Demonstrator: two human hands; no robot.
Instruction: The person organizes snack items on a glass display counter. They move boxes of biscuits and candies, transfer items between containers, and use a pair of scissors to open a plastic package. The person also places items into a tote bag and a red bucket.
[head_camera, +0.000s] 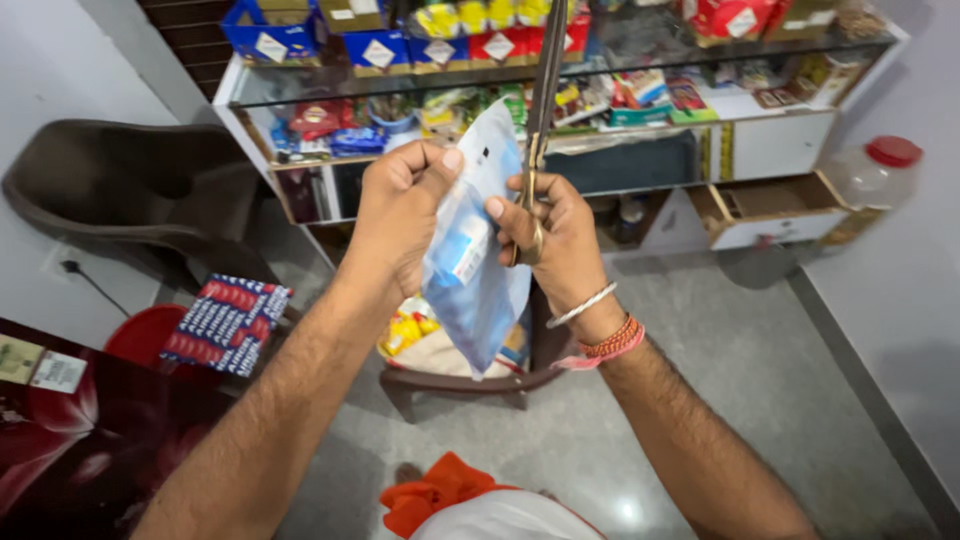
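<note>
Head view: left hand (400, 215) pinches blue pouch (475, 255) upright; right hand (555, 235) grips scissors (540, 120) (blades up) just beside its right edge.

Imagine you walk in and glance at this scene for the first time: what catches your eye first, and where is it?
In the middle, the left hand grips the top of a pale blue plastic packet, while the right hand holds long scissors with blades pointing up beside it. Behind, a glass counter is crowded with bright boxes and sweets. At lower left, a red-and-blue patterned pack lies by a brown plastic chair.
</note>
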